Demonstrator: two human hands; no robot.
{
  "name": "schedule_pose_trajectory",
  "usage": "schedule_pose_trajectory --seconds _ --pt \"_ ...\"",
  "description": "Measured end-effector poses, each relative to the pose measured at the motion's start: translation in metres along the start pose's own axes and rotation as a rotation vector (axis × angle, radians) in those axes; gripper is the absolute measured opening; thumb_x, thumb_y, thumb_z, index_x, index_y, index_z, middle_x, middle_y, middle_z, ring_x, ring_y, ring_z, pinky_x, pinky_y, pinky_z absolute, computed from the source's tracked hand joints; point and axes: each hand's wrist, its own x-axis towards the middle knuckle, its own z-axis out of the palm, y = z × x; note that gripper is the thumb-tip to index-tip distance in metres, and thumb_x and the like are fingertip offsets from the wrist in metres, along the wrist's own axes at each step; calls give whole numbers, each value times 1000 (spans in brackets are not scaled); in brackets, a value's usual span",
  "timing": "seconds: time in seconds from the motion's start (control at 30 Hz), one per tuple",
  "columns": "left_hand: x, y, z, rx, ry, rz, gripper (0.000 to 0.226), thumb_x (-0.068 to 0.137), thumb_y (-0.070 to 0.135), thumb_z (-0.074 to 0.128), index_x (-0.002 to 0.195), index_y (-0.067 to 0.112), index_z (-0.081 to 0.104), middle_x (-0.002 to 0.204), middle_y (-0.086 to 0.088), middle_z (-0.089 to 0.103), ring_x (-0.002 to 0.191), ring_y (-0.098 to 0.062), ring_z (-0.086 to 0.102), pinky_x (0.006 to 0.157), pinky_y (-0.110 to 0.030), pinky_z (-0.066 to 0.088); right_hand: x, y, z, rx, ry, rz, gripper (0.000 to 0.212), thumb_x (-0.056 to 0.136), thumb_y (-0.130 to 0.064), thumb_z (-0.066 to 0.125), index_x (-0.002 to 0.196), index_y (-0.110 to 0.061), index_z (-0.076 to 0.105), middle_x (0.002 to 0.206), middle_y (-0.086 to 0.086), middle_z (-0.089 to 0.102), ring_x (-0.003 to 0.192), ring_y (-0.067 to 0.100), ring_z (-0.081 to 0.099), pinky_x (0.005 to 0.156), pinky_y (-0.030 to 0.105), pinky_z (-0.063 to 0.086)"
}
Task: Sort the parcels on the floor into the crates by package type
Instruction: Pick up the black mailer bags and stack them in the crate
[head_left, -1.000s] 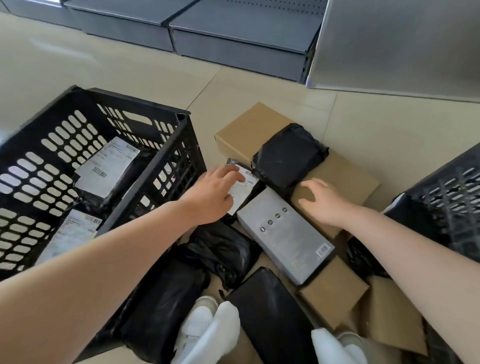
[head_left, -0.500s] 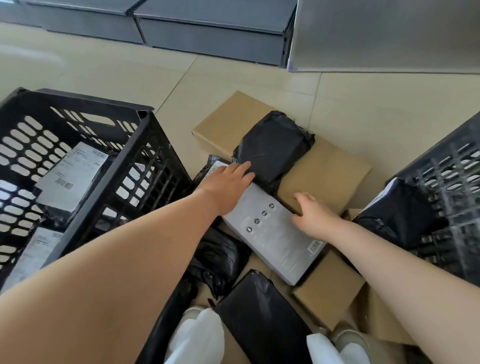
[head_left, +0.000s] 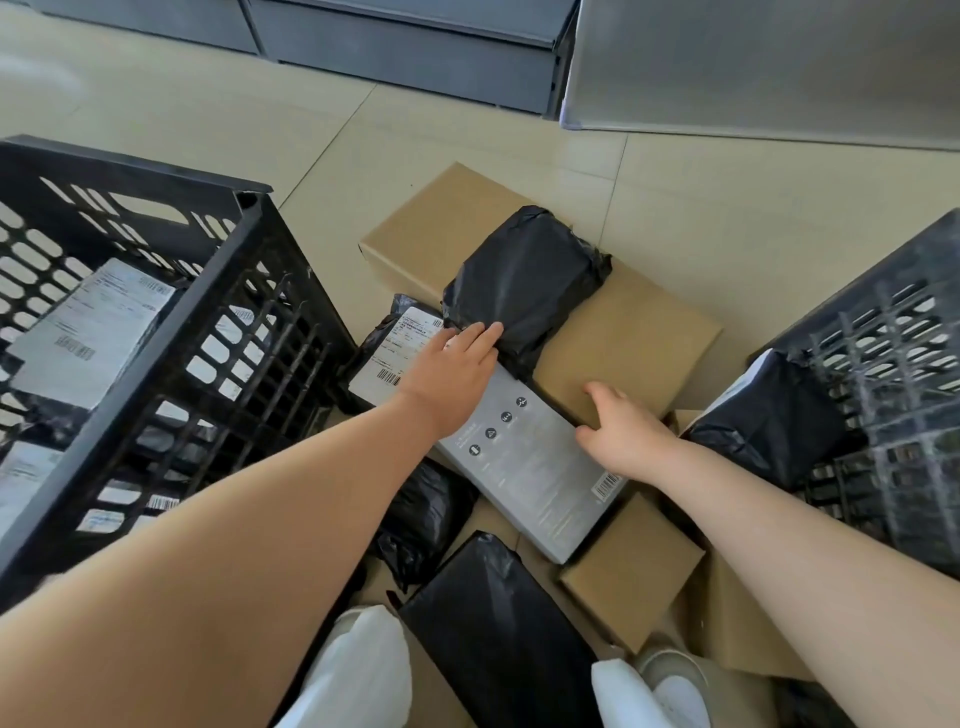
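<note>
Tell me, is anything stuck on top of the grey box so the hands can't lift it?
Yes. A black bag overlaps the grey box's far end beside the left hand. The right hand reaches its side freely.

I see a beige tiled floor (head_left: 727, 197) carrying a large cardboard box (head_left: 623, 332). Left of that box stands a black crate (head_left: 171, 332); right of it, another black crate (head_left: 893, 364).

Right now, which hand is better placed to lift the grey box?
Probably right. The right hand curls over the grey box at its long edge, mid-length. The left hand lies flat across its far end, partly on the labelled black bag.
</note>
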Motion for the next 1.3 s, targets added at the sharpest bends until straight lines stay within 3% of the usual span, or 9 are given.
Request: schedule_pose_trajectory --seconds 0.2,0.4,0.63,0.77,0.83,0.9,1.0,1.17,1.3 --pt "-2 -8 -3 -41 142 78 52 99 13 33 151 8 32 158 -7 29 146 -22 27 120 -37 19 -5 2 -5 -2 10 -19 65 100 -25 48 158 -15 21 162 8 27 147 28 27 118 37 27" --pt "-4 -18 -5 -144 267 83 37 86 6 51 121 7 63 122 -6 61 110 -22 61 109 -35 39 -7 -2 -11 52 30 -18 66 100 -25 49 158 -18 19 161 9 29 146 28 29 116 38 29" --pt "-4 -38 -26 -376 275 -150 30 79 -9 61 96 15 56 97 -1 56 80 -23 56 76 -37 52 -8 -8 -13 116 92 -42 66 98 -20 50 158 -19 21 161 5 31 146 26 31 116 38 30" --pt "-6 -46 -40 -418 228 -166 35 86 -12 48 106 17 45 93 -1 48 62 -18 40 52 -31 34 -10 -8 -17 123 106 -40 64 99 -20 50 157 -23 23 161 4 31 143 26 37 110 36 35" --pt "-7 -42 -42 -391 214 -128 41 93 2 55 127 20 42 107 -4 51 75 -21 50 60 -33 42 -9 -7 -18 133 109 -39 63 99 -20 49 157 -22 24 161 3 32 143 26 37 111 36 35" --pt "-5 -38 -32 -317 171 -113 52 95 25 61 140 21 36 127 -7 46 111 -28 50 89 -38 45 -9 -6 -19 146 106 -33 63 99 -20 49 157 -22 23 161 3 31 144 25 35 113 38 34" --pt "-3 -32 -19 -302 42 -164 88 85 52 65 153 27 16 159 -10 15 148 -35 11 115 -56 26 -10 -8 -18 145 100 -29 63 100 -20 48 157 -23 22 162 3 30 145 25 33 113 38 32" --pt "5 -10 -6 -632 -142 -353 115 69 84 55 155 34 -2 164 -3 -8 150 -37 -6 111 -69 17 -8 -13 -16 131 76 -30 63 100 -20 47 157 -23 22 161 4 31 143 26 35 112 37 34" --pt "7 -2 -4 -693 -58 -440 101 72 71 64 150 31 15 159 -8 11 142 -40 21 106 -61 35 -8 -15 -15 117 74 -32 62 100 -21 47 157 -23 23 159 7 34 130 28 50 107 38 42"
